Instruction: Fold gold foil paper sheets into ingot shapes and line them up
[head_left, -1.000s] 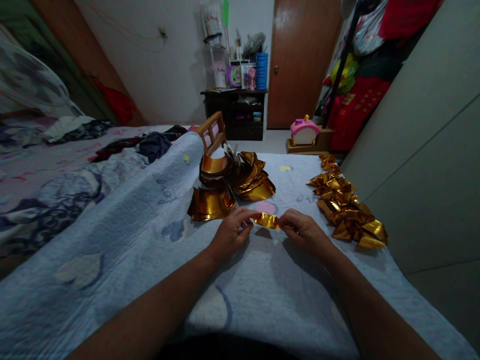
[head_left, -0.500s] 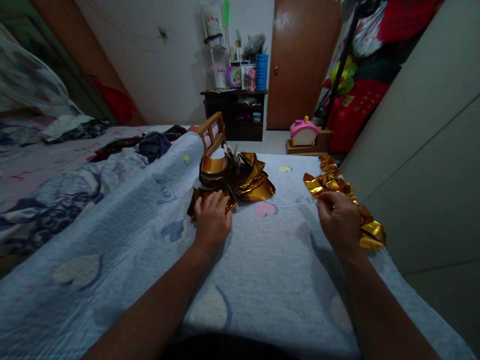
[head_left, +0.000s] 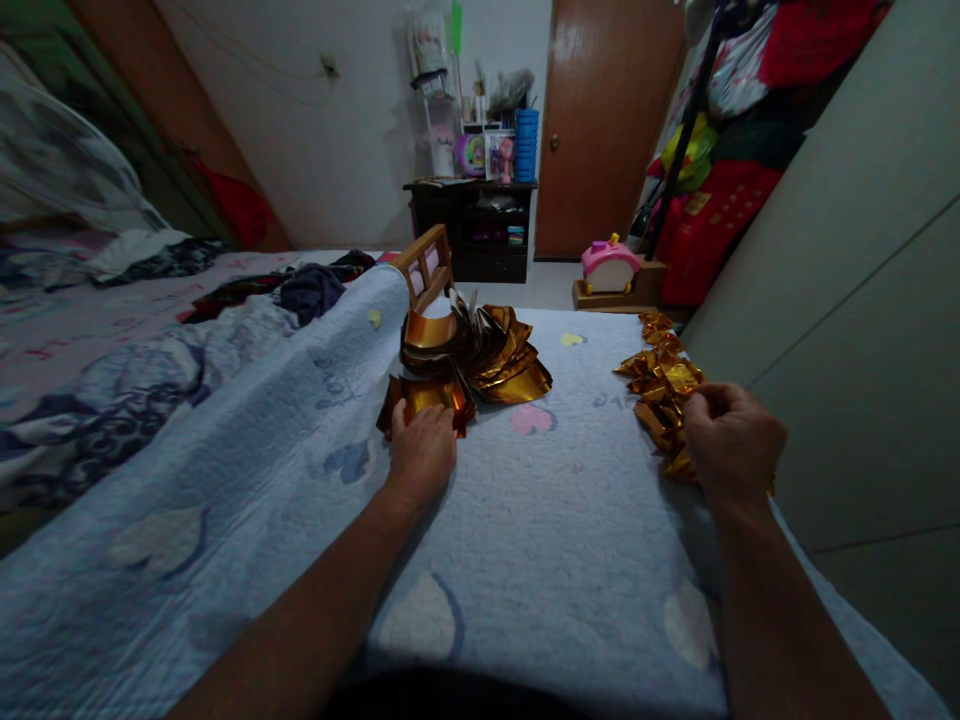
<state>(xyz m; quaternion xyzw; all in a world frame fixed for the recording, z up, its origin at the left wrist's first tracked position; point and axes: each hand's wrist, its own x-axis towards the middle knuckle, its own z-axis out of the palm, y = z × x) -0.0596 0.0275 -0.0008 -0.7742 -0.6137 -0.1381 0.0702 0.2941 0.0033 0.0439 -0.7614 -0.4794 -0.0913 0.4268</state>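
Gold foil sheets [head_left: 517, 375] are fanned out in a pile on the blue quilt [head_left: 540, 560]. Nearer me lies a smaller stack of gold sheets [head_left: 429, 392], and my left hand [head_left: 424, 445] rests on its near edge with fingers slightly spread. Folded gold foil pieces [head_left: 664, 375] form a heap along the quilt's right side. My right hand [head_left: 731, 440] is over the near right part of that heap, fingers curled closed; whatever they pinch, if anything, is too hidden to make out.
A small wooden bed-like frame [head_left: 425, 262] stands behind the pile. Beyond the quilt are a pink and white toy [head_left: 609, 268] on a box and a dark shelf [head_left: 472, 235]. Rumpled clothes [head_left: 311, 290] lie at left; a pale cabinet [head_left: 855, 330] borders the right.
My right hand has moved right and slightly toward me, uncovering more of the folded pieces. My left hand has shifted slightly, showing more of the smaller stack.
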